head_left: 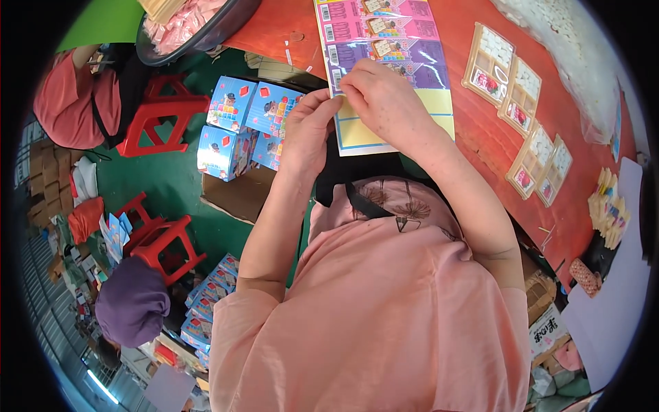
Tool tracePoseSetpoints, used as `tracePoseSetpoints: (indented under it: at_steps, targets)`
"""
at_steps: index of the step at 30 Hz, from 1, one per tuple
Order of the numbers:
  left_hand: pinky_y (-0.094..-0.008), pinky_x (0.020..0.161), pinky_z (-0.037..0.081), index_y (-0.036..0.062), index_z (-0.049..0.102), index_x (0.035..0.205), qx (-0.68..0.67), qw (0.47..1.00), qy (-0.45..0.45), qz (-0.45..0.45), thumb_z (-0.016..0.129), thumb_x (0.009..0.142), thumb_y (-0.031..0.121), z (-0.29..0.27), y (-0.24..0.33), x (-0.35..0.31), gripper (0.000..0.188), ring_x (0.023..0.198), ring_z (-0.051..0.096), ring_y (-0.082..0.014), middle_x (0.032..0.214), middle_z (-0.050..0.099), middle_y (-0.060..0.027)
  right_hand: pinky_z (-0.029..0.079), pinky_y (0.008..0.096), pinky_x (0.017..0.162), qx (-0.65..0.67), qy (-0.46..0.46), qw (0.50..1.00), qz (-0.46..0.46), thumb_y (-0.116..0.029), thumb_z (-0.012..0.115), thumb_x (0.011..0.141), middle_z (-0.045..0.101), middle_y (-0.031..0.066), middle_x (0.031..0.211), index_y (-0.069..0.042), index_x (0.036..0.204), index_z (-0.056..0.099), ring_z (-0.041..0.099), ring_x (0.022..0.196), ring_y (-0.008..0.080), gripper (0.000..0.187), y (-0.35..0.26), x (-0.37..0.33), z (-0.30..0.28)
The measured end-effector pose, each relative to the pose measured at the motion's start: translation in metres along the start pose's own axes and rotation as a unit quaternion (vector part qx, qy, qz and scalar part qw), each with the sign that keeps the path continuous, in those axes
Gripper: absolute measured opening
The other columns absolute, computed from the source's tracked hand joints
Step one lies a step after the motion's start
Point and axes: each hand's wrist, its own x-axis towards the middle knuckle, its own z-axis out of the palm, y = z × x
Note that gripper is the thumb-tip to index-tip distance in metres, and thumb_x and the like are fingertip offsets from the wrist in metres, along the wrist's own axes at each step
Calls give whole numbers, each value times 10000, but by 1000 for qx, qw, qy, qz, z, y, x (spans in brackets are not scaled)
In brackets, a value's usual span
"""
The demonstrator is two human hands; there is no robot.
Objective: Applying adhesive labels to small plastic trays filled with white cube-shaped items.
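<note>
A sheet of glossy pink and purple labels [412, 51] lies over the near edge of the red table, its lower part bare yellow backing [401, 134] with blue lines. My left hand [309, 130] is closed at the sheet's left edge, thumb and fingers pinching there. My right hand [384, 103] rests over the sheet below the purple label, fingers curled in a pinch close to my left thumb. What the right fingertips hold is hidden. Right of the sheet lie several clear trays [489, 62] with white pieces and small red-printed cards.
A dark basin [185, 41] of pink packets stands at the back left. Blue printed boxes [230, 103] sit in an open carton beside my left arm. Red stools [161, 117] and two people are further left. A large bag of white pieces [570, 48] lies at the far right.
</note>
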Motion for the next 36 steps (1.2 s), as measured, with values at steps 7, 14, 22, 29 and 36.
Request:
tracePoseSetpoints:
  at_steps: [7, 14, 22, 29, 36]
  targets:
    - [-208, 703, 461, -23, 695, 957, 124, 980, 17, 155, 671, 900, -11, 2, -5, -1, 63, 764, 579, -66, 895, 671, 10, 546, 421, 744, -43, -82, 995, -27, -16, 639, 795, 622, 155, 861, 22, 814, 657, 655, 846, 334, 46, -3, 14, -7]
    - [-270, 692, 491, -46, 677, 915, 311, 883, 43, 348, 674, 829, -73, 5, -5, -2, 90, 754, 614, -162, 852, 671, -87, 553, 427, 749, -107, -164, 980, -25, 21, 637, 764, 640, 186, 909, 38, 857, 648, 669, 879, 362, 95, -18, 20, -16]
    - [-247, 741, 492, -49, 686, 940, 350, 848, 20, 397, 673, 831, -88, 7, -3, -1, 117, 829, 621, -143, 933, 680, -76, 544, 439, 732, -46, -106, 993, 11, -36, 614, 816, 629, 182, 886, 40, 843, 638, 655, 828, 366, 84, -4, 20, -11]
    - [-309, 691, 509, -32, 684, 910, 347, 848, 43, 398, 670, 805, -81, 2, 2, 2, 117, 780, 656, -243, 870, 674, -120, 533, 455, 730, -10, -117, 993, -30, -37, 603, 816, 632, 184, 873, 32, 818, 641, 650, 840, 381, 78, -5, 25, -11]
    - [-334, 683, 519, -44, 668, 881, 404, 796, 24, 450, 654, 763, -109, 8, 3, -3, 136, 779, 658, -297, 855, 657, -146, 483, 452, 654, 10, -91, 996, 2, 22, 589, 786, 583, 194, 804, 43, 782, 569, 604, 765, 394, 30, -10, 22, -11]
